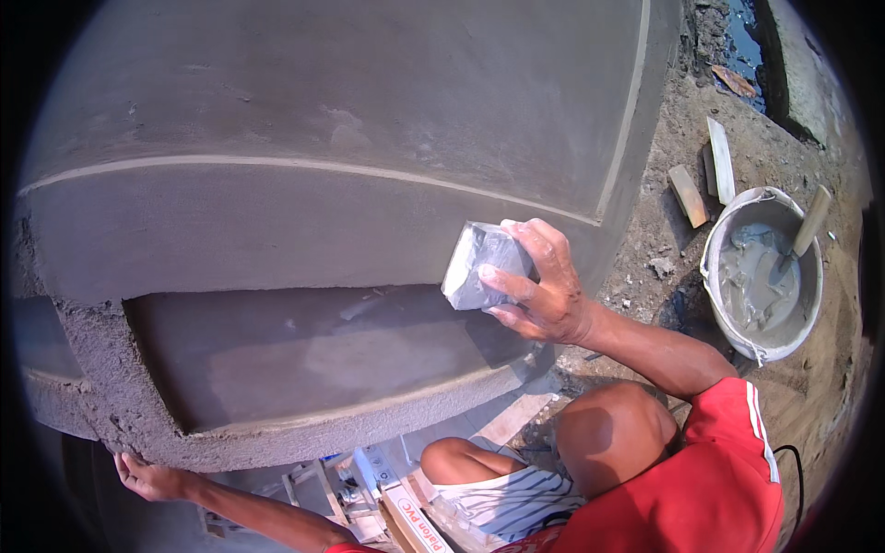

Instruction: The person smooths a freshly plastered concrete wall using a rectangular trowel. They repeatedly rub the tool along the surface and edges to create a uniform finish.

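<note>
The person's right hand (553,295) is just right of the centre; its grip pinches a grey-and-white block (477,247) between thumb and fingers. The block sits at about two o'clock of the recess (304,359) in the grey wall (369,83), overlapping its upper edge (whether it presses on the wall, one cannot tell). Out at eight o'clock, the left hand (155,480) is at the lower corner of the rough concrete rim (120,378); how far its grip is spread cannot be told. At three o'clock from the right hand stands a bucket (808,295) holding wet mortar (761,286) and a wooden-handled trowel (813,221).
</note>
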A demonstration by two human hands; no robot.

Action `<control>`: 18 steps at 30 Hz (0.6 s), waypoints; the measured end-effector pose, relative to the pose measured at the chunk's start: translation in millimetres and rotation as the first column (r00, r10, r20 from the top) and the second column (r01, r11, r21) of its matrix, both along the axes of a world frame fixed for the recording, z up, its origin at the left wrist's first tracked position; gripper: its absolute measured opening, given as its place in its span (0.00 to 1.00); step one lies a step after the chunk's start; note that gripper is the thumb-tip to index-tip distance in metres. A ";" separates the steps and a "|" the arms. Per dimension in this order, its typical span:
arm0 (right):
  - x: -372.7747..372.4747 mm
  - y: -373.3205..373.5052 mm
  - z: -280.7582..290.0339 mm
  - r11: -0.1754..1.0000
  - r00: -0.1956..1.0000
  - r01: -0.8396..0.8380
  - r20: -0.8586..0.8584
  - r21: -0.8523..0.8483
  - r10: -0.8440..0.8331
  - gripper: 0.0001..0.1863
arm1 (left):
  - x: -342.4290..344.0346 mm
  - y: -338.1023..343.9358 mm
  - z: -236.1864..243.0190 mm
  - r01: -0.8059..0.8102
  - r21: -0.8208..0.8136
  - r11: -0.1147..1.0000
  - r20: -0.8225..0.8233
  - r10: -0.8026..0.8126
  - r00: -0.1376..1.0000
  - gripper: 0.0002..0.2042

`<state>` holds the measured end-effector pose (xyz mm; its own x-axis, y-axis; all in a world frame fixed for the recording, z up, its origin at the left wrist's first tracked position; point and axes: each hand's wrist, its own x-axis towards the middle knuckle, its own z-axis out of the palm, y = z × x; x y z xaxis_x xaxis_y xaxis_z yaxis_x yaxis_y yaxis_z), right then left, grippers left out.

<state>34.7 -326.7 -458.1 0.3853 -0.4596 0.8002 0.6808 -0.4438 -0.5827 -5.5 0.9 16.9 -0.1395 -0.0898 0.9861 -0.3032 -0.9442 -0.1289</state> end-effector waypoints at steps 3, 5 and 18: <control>13.0 -21.9 18.1 0.982 0.991 0.110 -0.086 0.151 -0.098 0.32 | -1.9 -4.3 -2.7 0.020 -0.027 0.999 0.015 -0.019 1.000 0.13; 29.6 -21.1 51.7 0.970 0.991 0.129 0.001 0.207 -0.132 0.35 | 6.3 -9.0 -3.9 -0.015 -0.014 1.000 0.029 0.015 0.999 0.13; -14.1 12.3 -114.7 0.964 0.931 0.182 -0.350 0.195 -0.106 0.39 | 7.0 12.9 23.5 -0.198 0.563 0.802 0.233 0.076 0.970 0.12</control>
<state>20.6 -314.4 -572.8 0.5280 -0.6798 0.5091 0.3684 -0.3567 -0.8585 1.5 13.8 40.4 -0.2599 -0.6665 0.6987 -0.0886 -0.7040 -0.7046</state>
